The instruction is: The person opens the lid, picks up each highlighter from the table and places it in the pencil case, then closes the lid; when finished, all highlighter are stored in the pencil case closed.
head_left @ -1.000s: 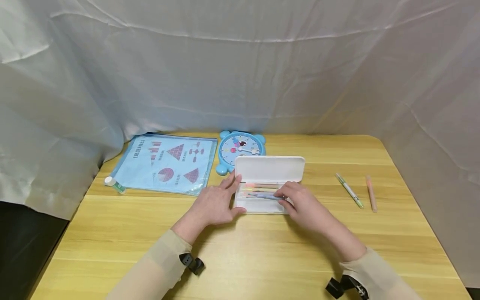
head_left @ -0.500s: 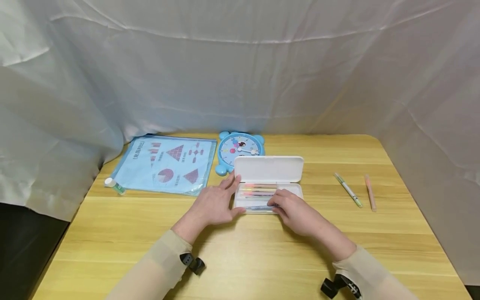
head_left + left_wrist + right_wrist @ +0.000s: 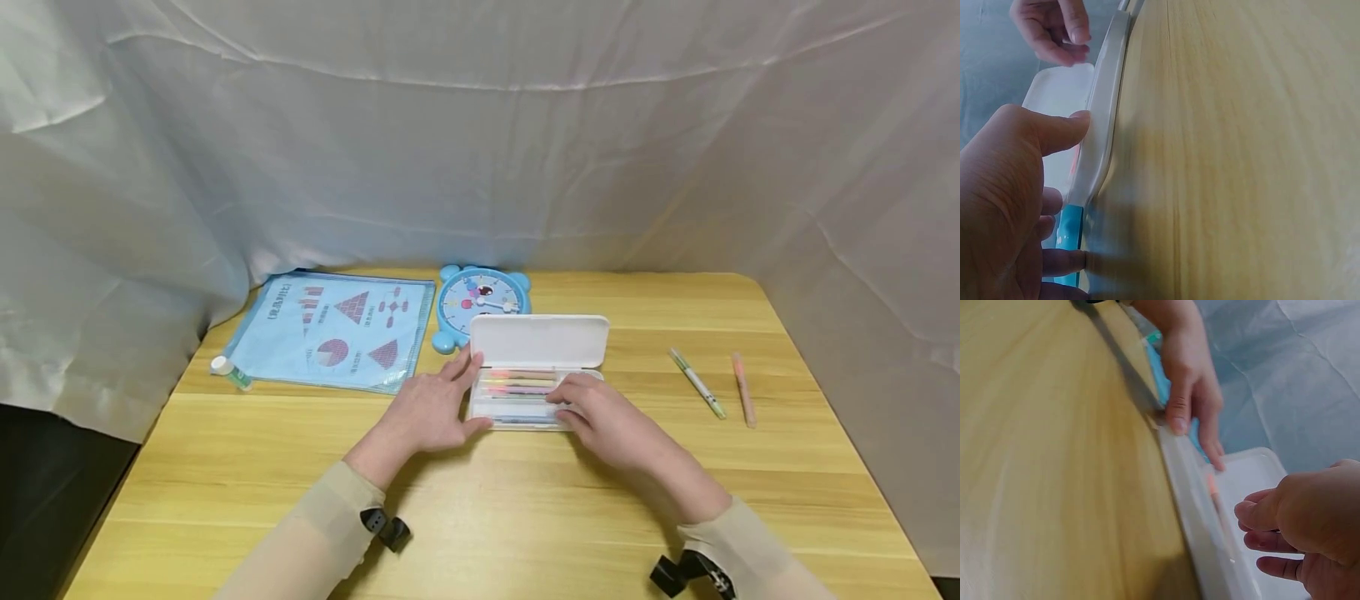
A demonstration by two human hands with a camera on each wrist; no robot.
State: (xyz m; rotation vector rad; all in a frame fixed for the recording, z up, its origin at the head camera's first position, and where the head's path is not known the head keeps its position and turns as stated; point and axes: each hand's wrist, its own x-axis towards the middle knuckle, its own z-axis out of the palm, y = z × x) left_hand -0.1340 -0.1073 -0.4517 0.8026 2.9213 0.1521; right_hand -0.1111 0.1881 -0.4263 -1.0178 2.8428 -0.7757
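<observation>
A white pen case (image 3: 540,340) lies with its lid raised, several coloured pens (image 3: 517,382) in its tray and blue pens (image 3: 517,418) along the front. My left hand (image 3: 427,408) holds the case's left end, thumb at the front corner, other fingers toward the back; the left wrist view shows the thumb (image 3: 1066,132) against the case wall (image 3: 1107,81). Over the right part of the tray hovers my right hand (image 3: 611,417). In the right wrist view that hand (image 3: 1316,525) is loosely bent beside the lid (image 3: 1254,469), with nothing seen between its fingers.
Behind the case is a blue toy clock (image 3: 468,292). A blue zip folder (image 3: 337,329) lies at the back left, a glue stick (image 3: 232,372) at its corner. To the right lie a green-tipped pen (image 3: 697,383) and an orange pen (image 3: 743,390). Grey cloth hangs behind.
The blue pens moved from the tray's middle to its front under my right hand. That hand has let go of them and shifted slightly back and right. My left hand stayed put.
</observation>
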